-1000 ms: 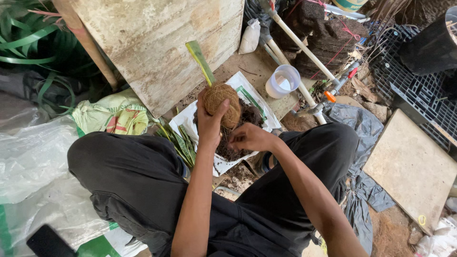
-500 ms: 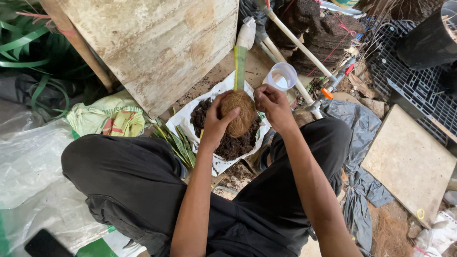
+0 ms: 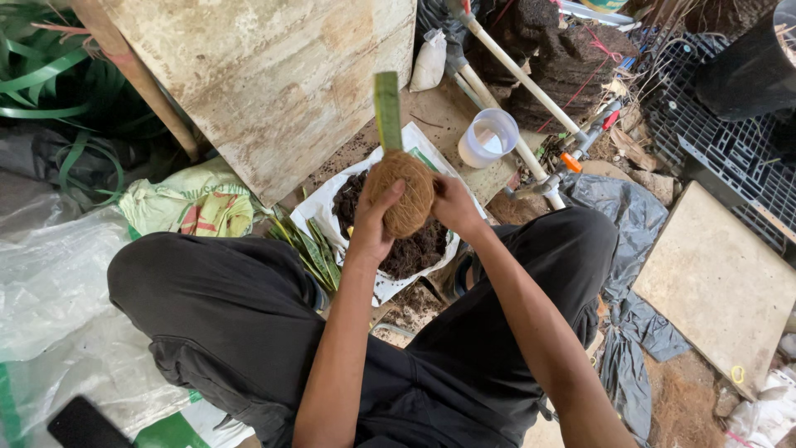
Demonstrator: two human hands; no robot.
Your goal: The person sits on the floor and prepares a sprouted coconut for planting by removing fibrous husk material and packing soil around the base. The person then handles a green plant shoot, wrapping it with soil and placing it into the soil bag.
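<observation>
At the far left of the ground lies a spread of clear plastic sheeting (image 3: 50,290), and just past it a crumpled green and yellow sack (image 3: 195,203) sits against the foot of a leaning, weathered board (image 3: 274,83). A bundle of cut, mottled green leaves (image 3: 311,249) rests on the ground beside the person's knee, close enough to reach. Next comes a white sack (image 3: 332,195) folded open with dark soil (image 3: 414,249) in it, set between the legs so anything that crumbles falls back in. Directly above it the left hand (image 3: 373,224) wraps the near side of a brown ball of coconut fibre (image 3: 406,187), its grip closed on the ball, and the right hand (image 3: 452,203) presses the other side, likewise closed around it; together they seem to be squeezing it into shape. A flat green leaf (image 3: 387,112) stands upright from the ball's top. Further right stands a white plastic cup (image 3: 489,137) beside white pipes (image 3: 518,79), then a pale slab (image 3: 717,282) and a black crate (image 3: 730,153).
</observation>
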